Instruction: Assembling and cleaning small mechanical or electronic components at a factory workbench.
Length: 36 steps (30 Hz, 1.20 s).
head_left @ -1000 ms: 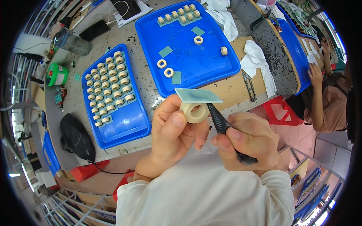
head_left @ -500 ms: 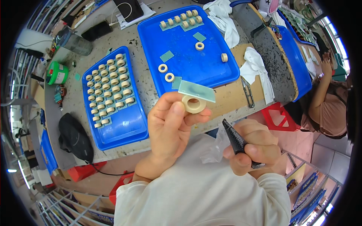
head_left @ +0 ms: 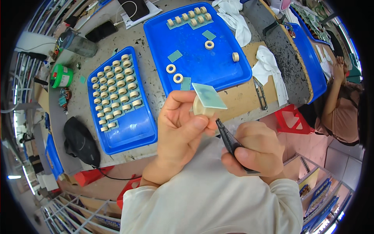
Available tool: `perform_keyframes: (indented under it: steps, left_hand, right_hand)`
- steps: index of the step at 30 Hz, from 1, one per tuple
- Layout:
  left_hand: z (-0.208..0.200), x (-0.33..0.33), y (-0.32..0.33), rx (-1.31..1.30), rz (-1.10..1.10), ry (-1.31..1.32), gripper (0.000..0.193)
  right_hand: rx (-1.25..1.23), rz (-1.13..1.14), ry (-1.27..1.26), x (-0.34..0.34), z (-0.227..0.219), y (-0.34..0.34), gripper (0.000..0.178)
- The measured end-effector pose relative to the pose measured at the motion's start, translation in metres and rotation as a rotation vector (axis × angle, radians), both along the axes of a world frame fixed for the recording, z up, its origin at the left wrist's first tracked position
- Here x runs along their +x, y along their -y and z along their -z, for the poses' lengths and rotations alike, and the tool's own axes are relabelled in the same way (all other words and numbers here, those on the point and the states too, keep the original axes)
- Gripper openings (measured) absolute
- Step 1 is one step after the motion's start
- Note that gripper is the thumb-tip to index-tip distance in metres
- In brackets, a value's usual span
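My left hand (head_left: 175, 132) is closed on a cream ring (head_left: 199, 109), pinching it between thumb and fingers. A thin pale green plate (head_left: 210, 96) sits tilted against the ring's upper side. Curled around a black cone-shaped piping bag (head_left: 230, 142), my right hand (head_left: 260, 148) points its narrow tip up and left, close beside the ring. Beyond my hands lies a blue tray (head_left: 202, 64) with loose rings (head_left: 209, 45), bare green plates (head_left: 175, 56) and a group of rings on plates at its far end.
To the left, another blue tray (head_left: 132, 134) carries rows of rings on plates. Tweezers-like metal snips (head_left: 260, 93) and white gloves (head_left: 267, 64) lie at the right. A black bag (head_left: 81, 140) and a green tub (head_left: 61, 76) stand left. Another person's arm (head_left: 334, 89) shows far right.
My left hand has turned the ring and plate, so the ring's hole no longer faces me. My right hand has brought the piping bag's tip left, nearer the ring.
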<state>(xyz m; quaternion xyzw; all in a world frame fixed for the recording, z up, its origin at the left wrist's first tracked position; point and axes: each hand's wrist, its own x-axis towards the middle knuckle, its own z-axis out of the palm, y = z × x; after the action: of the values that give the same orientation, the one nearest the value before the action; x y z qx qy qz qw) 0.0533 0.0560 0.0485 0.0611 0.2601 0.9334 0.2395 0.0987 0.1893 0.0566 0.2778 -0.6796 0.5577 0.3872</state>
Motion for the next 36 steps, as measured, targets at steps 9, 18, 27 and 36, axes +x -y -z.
perform_keyframes:
  steps: [9,18,27,36]
  left_hand:
    - [0.0019,0.0050,-0.0063,-0.140,-0.168,-0.194,0.034]
    - [0.0022,0.0068,-0.0026,-0.138,-0.098,-0.180,0.030]
    - [-0.0018,0.0097,-0.0026,-0.070,0.084,-0.043,0.030]
    - [0.0021,0.0058,-0.0057,-0.014,0.203,0.000,0.042]
  right_hand:
    - [0.103,0.090,0.067,0.0023,0.0012,-0.0005,0.031]
    - [0.039,0.109,0.038,0.0032,0.0011,0.0000,0.035]
    - [0.036,0.101,0.009,0.0049,0.0002,-0.0009,0.033]
    - [0.044,0.116,0.064,0.0071,-0.0021,-0.0059,0.033]
